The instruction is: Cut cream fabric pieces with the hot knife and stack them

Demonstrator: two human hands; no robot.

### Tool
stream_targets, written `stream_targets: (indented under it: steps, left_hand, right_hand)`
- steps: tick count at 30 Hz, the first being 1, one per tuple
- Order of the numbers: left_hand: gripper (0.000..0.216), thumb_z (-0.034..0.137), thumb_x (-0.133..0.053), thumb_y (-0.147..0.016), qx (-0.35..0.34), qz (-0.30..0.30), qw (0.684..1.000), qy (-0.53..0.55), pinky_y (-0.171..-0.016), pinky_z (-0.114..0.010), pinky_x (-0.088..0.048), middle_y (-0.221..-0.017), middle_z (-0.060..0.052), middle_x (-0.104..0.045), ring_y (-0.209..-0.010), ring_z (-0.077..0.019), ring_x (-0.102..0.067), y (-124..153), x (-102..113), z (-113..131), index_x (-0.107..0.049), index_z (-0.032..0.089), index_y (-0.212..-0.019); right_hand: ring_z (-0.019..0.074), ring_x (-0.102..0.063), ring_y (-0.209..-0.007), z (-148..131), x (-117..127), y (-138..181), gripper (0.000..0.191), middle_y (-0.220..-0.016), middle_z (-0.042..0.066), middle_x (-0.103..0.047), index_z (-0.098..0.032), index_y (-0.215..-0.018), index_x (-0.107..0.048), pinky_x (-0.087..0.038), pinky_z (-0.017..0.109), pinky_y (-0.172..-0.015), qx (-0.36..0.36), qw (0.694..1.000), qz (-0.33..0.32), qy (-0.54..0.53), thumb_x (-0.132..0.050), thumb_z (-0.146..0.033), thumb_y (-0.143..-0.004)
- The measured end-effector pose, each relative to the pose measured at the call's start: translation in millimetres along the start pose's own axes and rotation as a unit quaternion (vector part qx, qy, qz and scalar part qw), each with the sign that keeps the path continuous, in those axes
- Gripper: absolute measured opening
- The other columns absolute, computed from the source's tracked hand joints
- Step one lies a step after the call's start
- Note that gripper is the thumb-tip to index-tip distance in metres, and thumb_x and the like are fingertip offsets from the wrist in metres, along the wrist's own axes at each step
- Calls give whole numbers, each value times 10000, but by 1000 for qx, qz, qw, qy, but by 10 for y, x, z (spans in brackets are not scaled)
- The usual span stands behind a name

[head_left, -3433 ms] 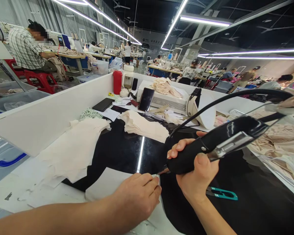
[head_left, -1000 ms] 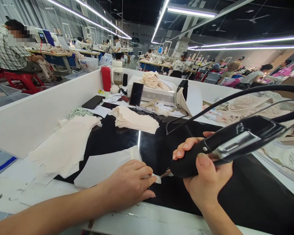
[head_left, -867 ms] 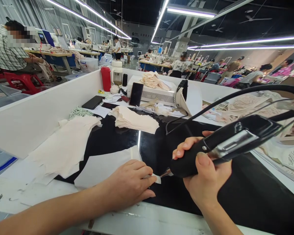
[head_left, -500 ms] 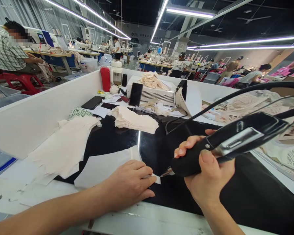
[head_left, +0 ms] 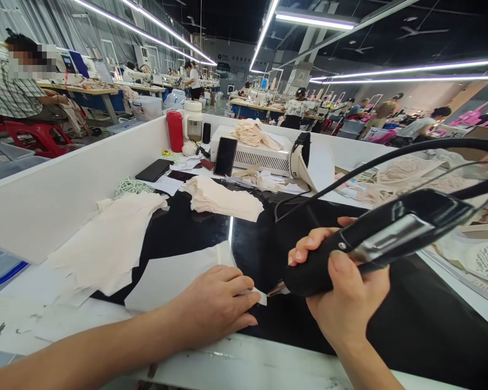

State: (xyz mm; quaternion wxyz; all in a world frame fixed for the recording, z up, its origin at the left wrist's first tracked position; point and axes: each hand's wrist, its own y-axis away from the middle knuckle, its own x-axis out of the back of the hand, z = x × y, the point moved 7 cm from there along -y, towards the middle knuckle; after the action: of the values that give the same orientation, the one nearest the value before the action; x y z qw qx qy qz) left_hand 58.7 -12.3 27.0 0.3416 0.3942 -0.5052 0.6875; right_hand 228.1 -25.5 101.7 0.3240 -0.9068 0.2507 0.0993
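Your left hand (head_left: 217, 306) over the white sheet (head_left: 171, 276), fingers loosely bent, thumb apart, pinch or mere press impossible to tell, the pale strip (head_left: 262, 298) poking out just past your fingertips, your right hand (head_left: 352, 298) wrapped around the black handheld tool (head_left: 384, 233), its metal tip (head_left: 279, 288) right by the strip's end.

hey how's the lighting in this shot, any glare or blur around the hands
Head view: a bright streak glares off the black surface; head view: the black tool has a smeared-looking tip, while left hand and right hand read clearly; head view: things seem stretched toward the edges.
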Motion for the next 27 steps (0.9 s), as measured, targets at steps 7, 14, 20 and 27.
stream_targets:
  steps: [7, 14, 20, 27]
  left_hand:
    - [272, 377, -647, -1088, -2, -6, 1000, 5, -946, -403, -542, -1202, -61, -724, -1082, -244, -662, 5, -21, -10, -663, 188, -1283]
    - [278, 378, -642, -1090, -3, 5, 1000, 15, -978, -400, -547, -1211, -68, -735, -1104, -248, -674, 8, 2, -20, -672, 185, -1289]
    - [230, 335, -631, -1101, -5, -6, 1000, 26, -1064, -388, -536, -1202, -73, -769, -1131, -221, -709, 20, 19, -71, -674, 168, -1253]
    - [231, 328, -675, -1076, -33, 21, 999, 13, -1154, -398, -503, -1263, -83, -765, -1199, -233, -705, 38, -7, -69, -689, 139, -1208]
  right_hand:
    - [149, -634, -572, -24, 10, 58, 410, -797, -41, -671, -283, -1161, -631, -572, 299, -509, -6, 1000, -9, -7, -861, -402, -843]
    - [157, -653, -578, -13, 11, 81, 375, -813, -38, -681, -286, -1173, -633, -591, 330, -530, -6, 1000, 0, 23, -837, -363, -868]
    - [152, -647, -565, -50, 51, 78, 414, -790, -44, -687, -282, -1155, -632, -585, 313, -510, -1, 1000, 7, 21, -866, -381, -829]
    - [159, -621, -549, -104, 127, 58, 455, -740, -45, -689, -267, -1095, -653, -583, 316, -497, -17, 999, 29, 23, -912, -387, -741]
